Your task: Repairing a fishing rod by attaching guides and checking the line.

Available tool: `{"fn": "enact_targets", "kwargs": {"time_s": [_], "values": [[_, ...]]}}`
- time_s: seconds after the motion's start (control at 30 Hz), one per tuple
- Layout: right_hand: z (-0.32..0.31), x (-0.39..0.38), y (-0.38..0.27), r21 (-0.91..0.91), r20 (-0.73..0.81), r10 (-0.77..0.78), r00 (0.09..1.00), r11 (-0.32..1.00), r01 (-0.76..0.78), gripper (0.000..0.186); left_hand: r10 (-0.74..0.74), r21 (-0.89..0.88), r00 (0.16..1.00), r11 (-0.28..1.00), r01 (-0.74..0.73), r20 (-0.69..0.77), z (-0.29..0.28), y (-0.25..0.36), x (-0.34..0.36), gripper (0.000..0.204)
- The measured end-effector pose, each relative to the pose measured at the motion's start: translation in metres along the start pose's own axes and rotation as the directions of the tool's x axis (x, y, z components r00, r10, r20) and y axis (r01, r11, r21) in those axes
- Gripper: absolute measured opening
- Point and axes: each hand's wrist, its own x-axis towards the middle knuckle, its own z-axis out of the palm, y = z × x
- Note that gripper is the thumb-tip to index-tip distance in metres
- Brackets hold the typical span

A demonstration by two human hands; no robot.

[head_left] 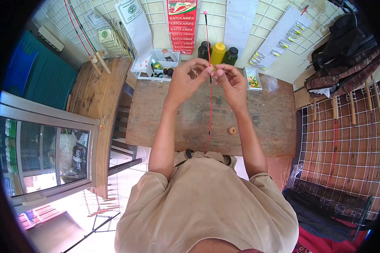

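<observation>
A thin red fishing rod (pixel 211 106) with black bands stands lengthwise before me, its pink tip pointing to the wall and its lower end close to my waist. My left hand (pixel 189 81) pinches the rod between thumb and fingertips a little above a black band. Close against it on the other side, my right hand (pixel 232 85) has its thumb and index finger pressed together beside the rod. Whatever those right fingertips hold is too small to make out. Below, a small round cork-coloured ring (pixel 232 130) lies on the worn wooden table (pixel 169 126).
Behind my hands stand a yellow squeeze bottle (pixel 218 53) and two dark bottles. A white divided tray (pixel 141 75) holds small bottles; a white box (pixel 259 84) holds colourful bits. Rods hang on a rack (pixel 346 147) at right. A glass-fronted cabinet (pixel 50 147) is at left.
</observation>
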Motion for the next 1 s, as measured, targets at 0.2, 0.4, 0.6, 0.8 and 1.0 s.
{"fn": "enact_targets", "kwargs": {"time_s": [0.2,0.4,0.6,0.8,1.0], "values": [[0.003,-0.011,0.012,-0.093,-0.015,-0.151,0.988,0.985,0.149,0.022,-0.023,0.003,0.997,1.0,0.023,-0.073,-0.001,-0.01,-0.001,0.013],[0.016,-0.016,-0.007,-0.628,0.101,-0.527,0.844,0.624,0.465,0.031,0.01,-0.021,0.993,1.0,-0.013,-0.116,-0.001,-0.006,0.0,0.012],[0.014,-0.008,-0.01,-0.72,0.175,-0.596,0.783,0.465,0.515,0.03,-0.084,0.021,0.995,0.996,0.085,-0.047,-0.007,-0.01,0.003,0.014],[0.013,-0.005,-0.007,-0.786,0.266,-0.617,0.741,0.307,0.537,0.028,-0.091,-0.006,0.995,0.996,0.091,-0.04,-0.006,-0.011,0.01,0.015],[0.012,-0.004,0.0,-0.791,0.325,-0.648,0.689,0.213,0.573,0.021,-0.055,0.037,0.997,0.998,0.057,-0.053,-0.002,-0.019,0.013,0.015]]}}
